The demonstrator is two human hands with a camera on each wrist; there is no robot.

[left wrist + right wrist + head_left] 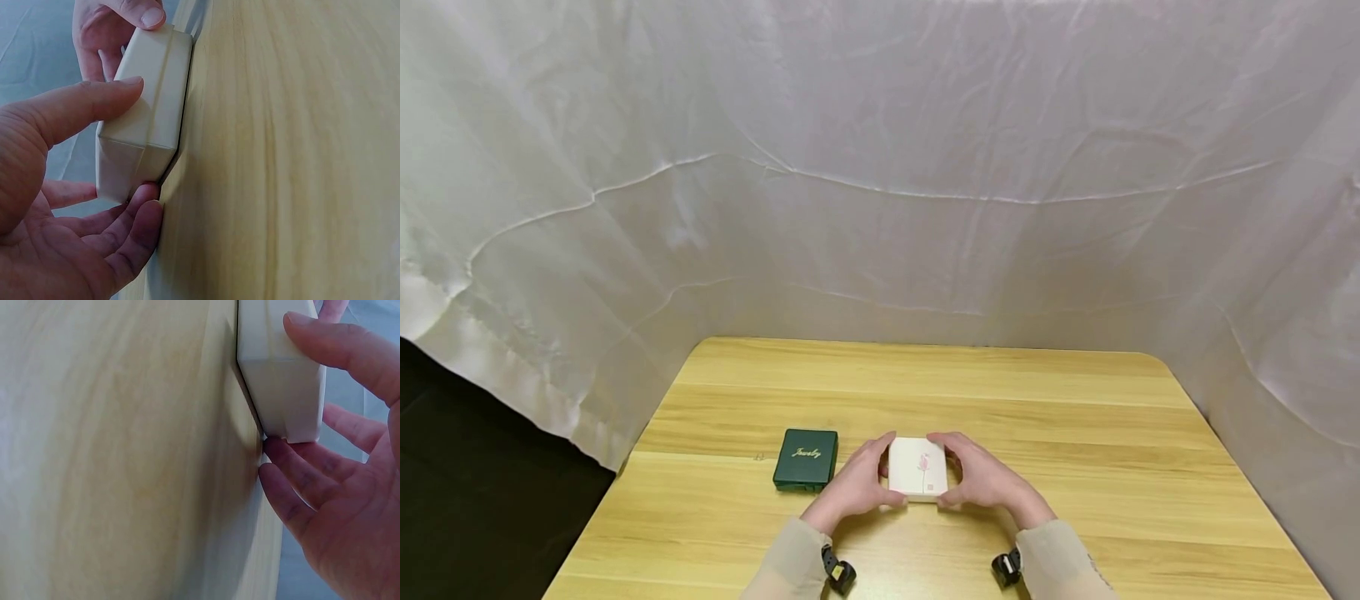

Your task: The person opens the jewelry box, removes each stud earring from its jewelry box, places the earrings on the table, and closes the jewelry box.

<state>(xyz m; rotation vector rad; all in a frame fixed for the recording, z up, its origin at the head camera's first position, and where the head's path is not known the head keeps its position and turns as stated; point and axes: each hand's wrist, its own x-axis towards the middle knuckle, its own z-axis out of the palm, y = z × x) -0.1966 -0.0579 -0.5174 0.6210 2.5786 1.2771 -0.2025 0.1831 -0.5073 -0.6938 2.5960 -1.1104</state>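
A small white box (pixel 917 468) with a pink flower on its lid lies between both hands on the wooden table. The left hand (pixel 859 483) grips its left side, thumb on the near face and fingers round the side and far edge. On the right side the right hand (pixel 988 477) holds it the same way. In the left wrist view the box (pixel 140 94) shows a seam below its lid, with the left thumb (pixel 94 105) across it. The right wrist view shows the box corner (pixel 284 394) beside the right thumb (pixel 344 347).
A dark green box (pixel 806 460) with gold "Jewelry" lettering sits left of the left hand. Two tiny items (pixel 758 457) lie farther left, too small to tell. Pale fabric (pixel 925 250) hangs behind and beside the table (pixel 1075 433).
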